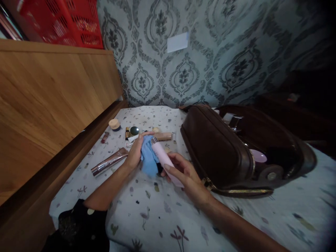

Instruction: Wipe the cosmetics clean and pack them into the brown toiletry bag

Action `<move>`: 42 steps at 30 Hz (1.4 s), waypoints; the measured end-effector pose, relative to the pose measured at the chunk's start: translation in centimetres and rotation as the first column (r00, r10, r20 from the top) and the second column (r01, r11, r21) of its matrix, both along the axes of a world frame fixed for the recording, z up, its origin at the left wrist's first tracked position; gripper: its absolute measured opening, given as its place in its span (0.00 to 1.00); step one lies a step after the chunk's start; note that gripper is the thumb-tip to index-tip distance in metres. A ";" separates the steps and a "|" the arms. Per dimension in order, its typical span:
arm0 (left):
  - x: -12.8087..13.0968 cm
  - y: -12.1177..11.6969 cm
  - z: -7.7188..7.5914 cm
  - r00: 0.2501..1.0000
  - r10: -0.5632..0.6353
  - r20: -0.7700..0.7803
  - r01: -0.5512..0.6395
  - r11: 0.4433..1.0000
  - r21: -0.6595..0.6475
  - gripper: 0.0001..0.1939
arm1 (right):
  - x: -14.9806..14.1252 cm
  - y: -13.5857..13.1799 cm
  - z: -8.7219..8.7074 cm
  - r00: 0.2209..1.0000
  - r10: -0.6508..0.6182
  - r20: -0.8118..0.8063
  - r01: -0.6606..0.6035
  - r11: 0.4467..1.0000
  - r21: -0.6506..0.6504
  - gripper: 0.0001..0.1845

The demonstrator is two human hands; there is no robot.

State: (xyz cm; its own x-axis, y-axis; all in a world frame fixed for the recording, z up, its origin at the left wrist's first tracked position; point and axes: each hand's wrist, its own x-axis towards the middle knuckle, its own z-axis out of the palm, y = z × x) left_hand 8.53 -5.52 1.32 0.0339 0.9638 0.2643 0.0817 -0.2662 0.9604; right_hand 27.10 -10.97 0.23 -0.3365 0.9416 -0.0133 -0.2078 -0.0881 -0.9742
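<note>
My right hand [183, 171] grips a pale pink bottle [164, 157] with a silver cap, its capped end tilted up and to the left. In my left hand [135, 154] is a light blue cloth [149, 159], bunched up close against the bottle. Whether the cloth touches the bottle I cannot tell. A shiny rose-gold tube [109, 162] lies left of my left wrist. Just beyond my hands rest a beige tube [163, 136], a small gold-and-black bottle [127, 133] and a round dark compact [134, 131].
At the right an open brown leather bag [215, 140] holds a silver-capped bottle [235, 122] and a round pink item [258, 156]. A cream-lidded jar [114, 124] stands at the far left of the patterned sheet [147, 217]. A wooden panel [57, 80] and a red basket [65, 24] border the left.
</note>
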 end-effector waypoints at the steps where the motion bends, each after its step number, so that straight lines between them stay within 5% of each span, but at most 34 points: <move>1: -0.1 -0.2 0.3 0.998 -0.016 -0.062 0.019 0.998 0.057 0.30 | 0.0 0.0 0.0 0.999 0.010 -0.034 -0.011 1.000 -0.022 0.25; 9: -1.2 0.1 1.1 0.965 -0.202 -0.166 0.214 0.975 0.056 0.21 | -0.2 0.0 0.3 0.973 0.066 -0.222 -0.120 0.964 -0.239 0.23; 18: -1.1 0.2 1.0 0.968 -0.188 -0.168 0.195 0.980 0.030 0.22 | 0.1 -0.3 0.6 0.993 0.104 0.058 -0.105 0.994 0.012 0.22; 24: -1.3 0.4 0.7 0.973 -0.199 -0.119 0.199 0.980 -0.011 0.22 | 0.1 -0.1 0.0 0.971 0.181 -0.155 -0.203 0.969 -0.139 0.23; 32: -1.3 0.9 0.1 0.976 -0.209 0.056 0.213 0.975 -0.069 0.24 | 0.1 0.2 -0.2 0.849 0.233 -0.474 -0.389 0.882 -0.264 0.18; 42: 0.9 -0.5 0.6 0.920 -0.145 0.364 0.231 0.951 -0.204 0.30 | -0.1 0.2 -0.8 0.833 0.224 -0.506 -0.399 0.876 -0.270 0.18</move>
